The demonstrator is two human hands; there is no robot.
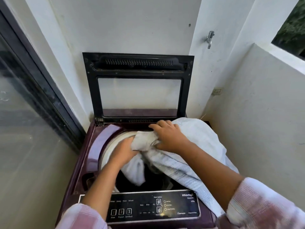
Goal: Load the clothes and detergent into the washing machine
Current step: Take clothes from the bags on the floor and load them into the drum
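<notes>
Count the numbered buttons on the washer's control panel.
3, in a row, lower left of the control panel: button 1, button 2, button 3. The left arm may hide more.

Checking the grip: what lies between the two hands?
In the head view, a bunched pale cloth, gripped by the left hand and the right hand.

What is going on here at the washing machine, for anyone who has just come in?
A person stands over a top-loading washing machine with its lid raised. The left hand and the right hand both grip a bunched greyish cloth above the drum. A large pale fabric lies draped over the machine's right side, with white cloth hanging down into the drum. No detergent is in view, so loading is only part done.
</notes>
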